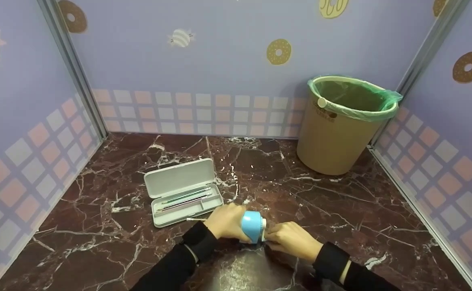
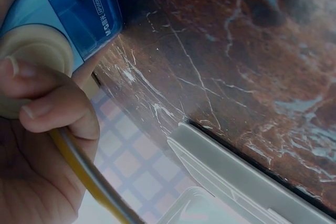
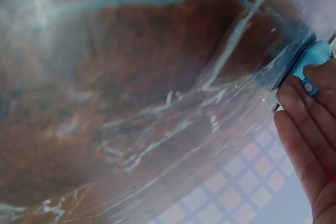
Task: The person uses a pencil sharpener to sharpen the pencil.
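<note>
A light-blue crank pencil sharpener (image 1: 252,224) lies between both hands low in the middle of the head view. My left hand (image 1: 228,220) grips it from the left, its fingers curled over a yellow-and-grey pencil (image 2: 86,174) whose end goes in behind the fingertips. In the left wrist view a cream round front (image 2: 50,45) and a clear blue shavings drawer (image 2: 86,6) show beside those fingers. At the sharpener's right end my right hand (image 1: 294,240) pinches the crank, with a small blue part (image 3: 308,86) showing between the fingers.
A white pencil case (image 1: 179,173) stands open to the left, several pencils (image 1: 185,200) inside. Small white bits (image 1: 234,173) are scattered on the dark marbled table (image 1: 110,242) behind the hands. A beige bin (image 1: 333,137) with a green liner stands back right. Patterned walls enclose three sides.
</note>
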